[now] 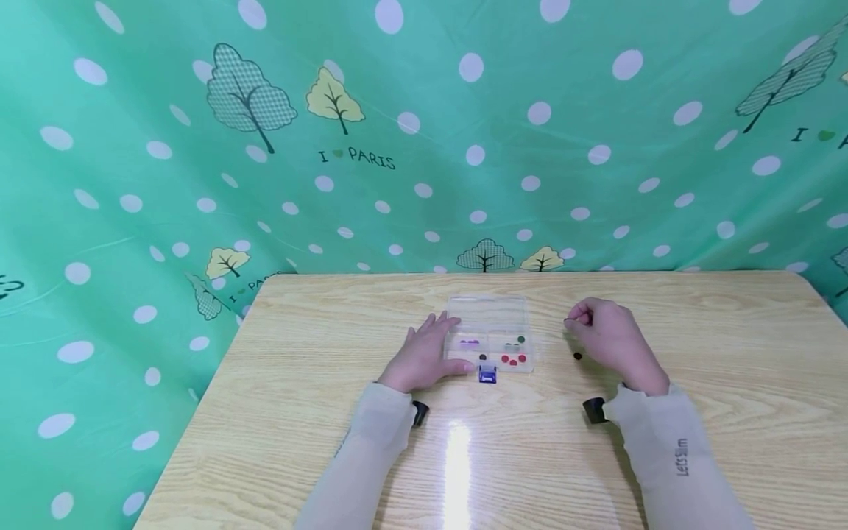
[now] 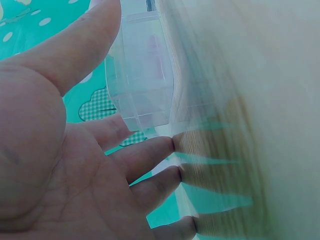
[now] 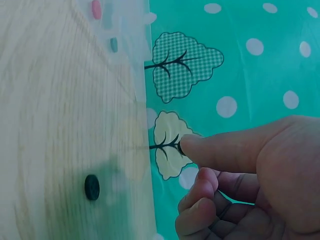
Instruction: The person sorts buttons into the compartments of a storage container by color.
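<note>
A clear plastic compartment box [image 1: 464,361] lies on the table with its lid [image 1: 486,313] raised at the back and a blue latch [image 1: 487,375] in front. Purple [image 1: 469,342], green [image 1: 521,339], red [image 1: 513,361] and black [image 1: 482,357] buttons sit in separate compartments. My left hand [image 1: 424,353] rests at the box's left side, fingers spread, thumb along the front; the box wall [image 2: 145,95] shows beside that thumb. To the right of the box, my right hand [image 1: 609,335] pinches a small black button [image 3: 180,148] between thumb and index finger. Below it lies another black button [image 1: 578,355].
The pale wooden table [image 1: 285,412] runs back to a green dotted curtain [image 1: 424,132], which also hangs along the left side. Dark wrist cameras [image 1: 595,411] are worn at both cuffs. A bright light reflection shows on the table in front of the box.
</note>
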Demonstrator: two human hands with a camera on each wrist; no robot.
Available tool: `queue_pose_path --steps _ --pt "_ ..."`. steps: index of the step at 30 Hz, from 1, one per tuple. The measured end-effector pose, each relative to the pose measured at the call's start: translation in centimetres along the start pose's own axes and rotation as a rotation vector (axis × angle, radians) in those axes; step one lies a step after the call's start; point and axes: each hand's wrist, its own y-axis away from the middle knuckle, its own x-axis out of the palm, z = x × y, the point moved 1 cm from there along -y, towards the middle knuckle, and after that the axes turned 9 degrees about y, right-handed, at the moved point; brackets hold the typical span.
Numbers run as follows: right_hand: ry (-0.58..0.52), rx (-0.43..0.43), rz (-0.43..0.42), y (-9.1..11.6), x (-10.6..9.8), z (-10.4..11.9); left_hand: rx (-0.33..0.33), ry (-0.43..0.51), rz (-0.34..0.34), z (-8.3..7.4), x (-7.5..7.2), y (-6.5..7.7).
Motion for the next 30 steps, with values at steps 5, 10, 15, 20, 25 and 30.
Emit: queue_pose_path --steps 5,10,15,20,25,30 --pt "0.004 -0.006 -0.006 0.2 -0.1 0.7 0.005 -0.007 -0.001 0.0 0.0 0.0" --pt "0.010 -0.041 -0.019 0.3 0.1 1.3 -0.002 -0.007 0.003 0.0 0.0 0.0" --pt "0.020 -0.082 -0.041 0.3 0.5 1.8 -0.012 -0.010 0.007 0.1 0.0 0.0" --pt "0.024 -0.109 -0.057 0.3 0.6 2.3 -0.007 -0.001 0.001 0.1 0.1 0.0" --pt "0.030 -0.114 -0.055 0.5 0.8 2.8 -0.007 0.002 0.004 -0.1 0.1 0.0" --pt "0.024 -0.122 -0.053 0.6 1.0 3.4 -0.012 0.001 0.004 -0.1 0.0 0.0"
